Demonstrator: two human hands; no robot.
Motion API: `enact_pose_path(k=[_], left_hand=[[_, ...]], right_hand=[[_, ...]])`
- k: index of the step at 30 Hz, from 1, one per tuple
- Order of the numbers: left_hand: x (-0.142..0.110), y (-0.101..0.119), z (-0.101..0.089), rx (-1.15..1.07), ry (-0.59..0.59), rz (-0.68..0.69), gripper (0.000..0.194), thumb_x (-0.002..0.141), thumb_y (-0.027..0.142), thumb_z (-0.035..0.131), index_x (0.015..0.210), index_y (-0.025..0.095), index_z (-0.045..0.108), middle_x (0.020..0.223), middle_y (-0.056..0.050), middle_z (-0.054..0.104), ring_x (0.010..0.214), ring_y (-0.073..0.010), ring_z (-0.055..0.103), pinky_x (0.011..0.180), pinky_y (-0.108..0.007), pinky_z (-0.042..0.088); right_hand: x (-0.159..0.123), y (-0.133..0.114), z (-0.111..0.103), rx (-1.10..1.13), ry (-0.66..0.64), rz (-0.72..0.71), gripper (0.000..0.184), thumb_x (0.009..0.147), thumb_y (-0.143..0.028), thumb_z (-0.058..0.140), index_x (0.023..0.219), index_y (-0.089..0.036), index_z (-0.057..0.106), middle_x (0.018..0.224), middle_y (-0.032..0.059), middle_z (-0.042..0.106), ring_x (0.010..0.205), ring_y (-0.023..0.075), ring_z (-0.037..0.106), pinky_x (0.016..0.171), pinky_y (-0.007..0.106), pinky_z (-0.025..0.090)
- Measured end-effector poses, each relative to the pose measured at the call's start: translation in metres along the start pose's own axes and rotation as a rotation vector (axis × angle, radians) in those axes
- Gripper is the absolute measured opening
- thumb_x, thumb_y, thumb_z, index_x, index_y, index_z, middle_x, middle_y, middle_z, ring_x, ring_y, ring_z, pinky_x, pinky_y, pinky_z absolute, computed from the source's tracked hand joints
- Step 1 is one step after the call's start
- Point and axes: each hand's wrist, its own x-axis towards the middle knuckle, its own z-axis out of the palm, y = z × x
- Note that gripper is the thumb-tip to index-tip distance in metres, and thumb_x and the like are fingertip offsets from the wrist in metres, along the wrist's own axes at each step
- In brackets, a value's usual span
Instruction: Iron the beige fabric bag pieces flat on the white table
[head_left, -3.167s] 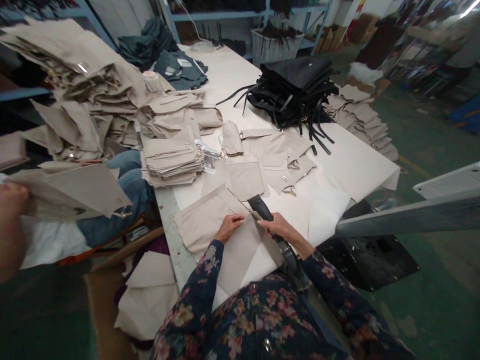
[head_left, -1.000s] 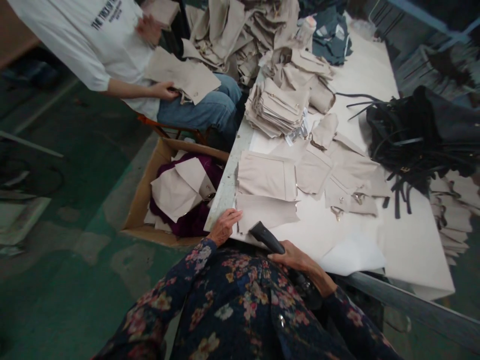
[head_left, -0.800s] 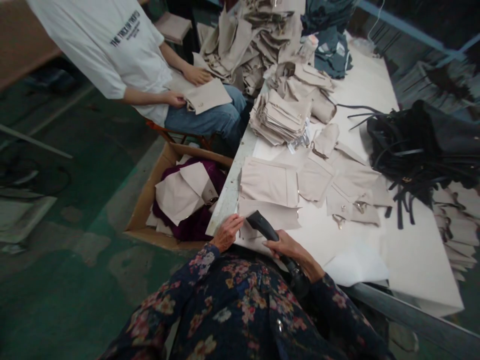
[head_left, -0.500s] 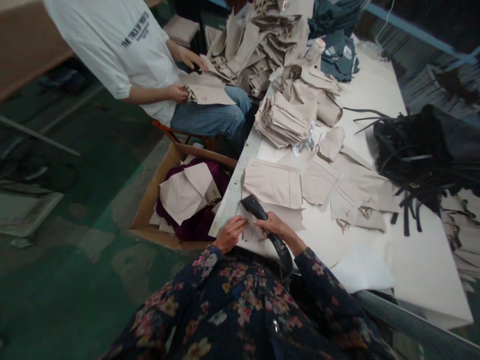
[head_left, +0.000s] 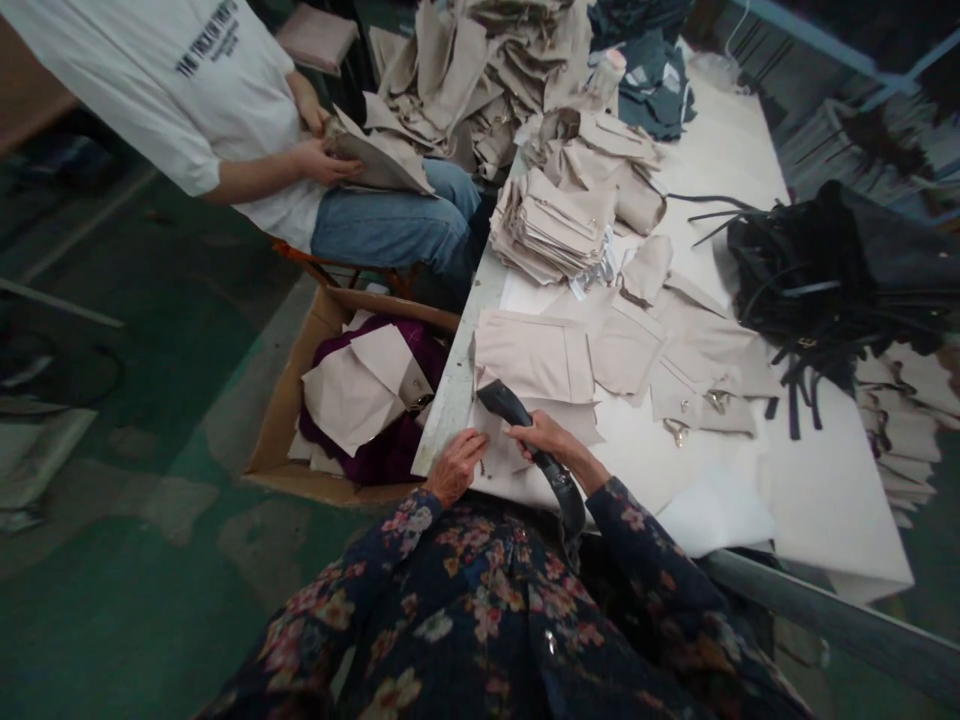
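**Right hand clamped on a black handheld tool; left hand lies on a beige panel.**
The hands are apart. The panel sits at the table edge, bottom centre, long axis along that side. The tool slants up-left across it, tip nearer the left hand.

The left hand lies palm-down, the right hand curled closed just beside it

Navy sleeves bear pink florals, the fabric panels are beige, the handheld tool black.
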Motion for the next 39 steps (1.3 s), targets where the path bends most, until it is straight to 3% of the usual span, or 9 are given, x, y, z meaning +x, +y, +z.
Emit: enact_pose_path(k=[5,9,14,18,21,24,28,34,39], left_hand=[[-0.002,-0.003,0.002,-0.017,-0.029,-0.028,0.045,0.085,0.000,0.035,0.112,0.016,0.066,0.116,-0.011,0.064,0.118,-0.0242,0.051,0.098,-0.045,0.051],[-0.002,-0.004,0.002,-0.021,-0.034,-0.026,0.045,0.082,-0.001,0.036,0.110,0.016,0.066,0.116,-0.010,0.064,0.118,-0.0242,0.051,0.099,-0.045,0.050],[-0.003,-0.004,0.002,-0.016,-0.024,-0.009,0.047,0.079,-0.003,0.037,0.113,0.015,0.064,0.117,-0.011,0.064,0.119,-0.0252,0.050,0.099,-0.047,0.050],[-0.006,-0.008,0.004,-0.013,-0.005,0.005,0.049,0.080,-0.002,0.036,0.116,0.016,0.063,0.118,-0.011,0.064,0.119,-0.0255,0.052,0.098,-0.048,0.051],[-0.007,-0.012,0.005,-0.043,0.059,0.019,0.047,0.084,-0.001,0.033,0.115,0.016,0.064,0.114,-0.011,0.066,0.119,-0.0234,0.053,0.097,-0.046,0.053],[-0.007,-0.014,0.005,-0.049,0.084,0.013,0.046,0.086,0.001,0.031,0.111,0.017,0.066,0.110,-0.010,0.068,0.116,-0.0221,0.057,0.096,-0.044,0.054],[-0.004,-0.013,0.003,-0.058,0.093,0.006,0.042,0.087,0.002,0.033,0.106,0.016,0.068,0.107,-0.010,0.069,0.113,-0.0224,0.058,0.095,-0.045,0.054],[0.001,-0.010,-0.003,-0.022,0.108,0.044,0.040,0.085,0.003,0.036,0.105,0.019,0.067,0.103,-0.008,0.069,0.107,-0.0223,0.060,0.090,-0.044,0.057],[0.018,-0.006,-0.014,0.073,0.024,0.107,0.035,0.077,0.000,0.041,0.094,0.018,0.065,0.095,-0.009,0.068,0.096,-0.0229,0.062,0.084,-0.041,0.057]], right_hand=[[-0.067,0.028,-0.017,-0.012,0.007,0.038,0.036,0.078,-0.040,0.067,0.058,-0.015,0.051,0.044,-0.0006,0.053,0.037,0.0099,0.047,0.038,0.020,0.038],[-0.109,0.059,-0.002,-0.030,-0.046,0.105,0.033,0.079,-0.041,0.065,0.063,-0.015,0.053,0.046,-0.0015,0.054,0.040,0.0109,0.049,0.039,0.020,0.038],[-0.081,0.064,0.028,0.006,-0.043,0.104,0.029,0.078,-0.038,0.066,0.066,-0.016,0.052,0.047,-0.0028,0.054,0.039,0.0109,0.048,0.038,0.020,0.038],[-0.055,0.053,0.026,0.029,0.066,0.049,0.031,0.080,-0.038,0.064,0.064,-0.017,0.049,0.046,-0.0031,0.052,0.038,0.0099,0.047,0.038,0.019,0.038],[-0.066,0.055,0.012,0.034,0.144,0.034,0.031,0.081,-0.040,0.063,0.066,-0.017,0.048,0.046,-0.0031,0.052,0.038,0.0096,0.047,0.037,0.019,0.039],[-0.096,0.063,0.000,0.017,0.169,0.026,0.033,0.081,-0.041,0.064,0.065,-0.017,0.049,0.046,-0.0019,0.053,0.038,0.0104,0.049,0.037,0.019,0.038],[-0.127,0.070,0.005,-0.022,0.133,0.029,0.030,0.079,-0.039,0.065,0.068,-0.016,0.051,0.048,-0.0017,0.055,0.041,0.0116,0.051,0.039,0.019,0.039],[-0.099,0.066,0.028,-0.031,0.062,0.055,0.024,0.074,-0.033,0.068,0.067,-0.015,0.054,0.050,-0.0022,0.055,0.043,0.0116,0.051,0.038,0.019,0.036],[-0.093,0.066,0.008,0.023,0.223,0.003,0.024,0.077,-0.032,0.063,0.065,-0.017,0.049,0.048,-0.0020,0.054,0.040,0.0114,0.050,0.036,0.019,0.038]])
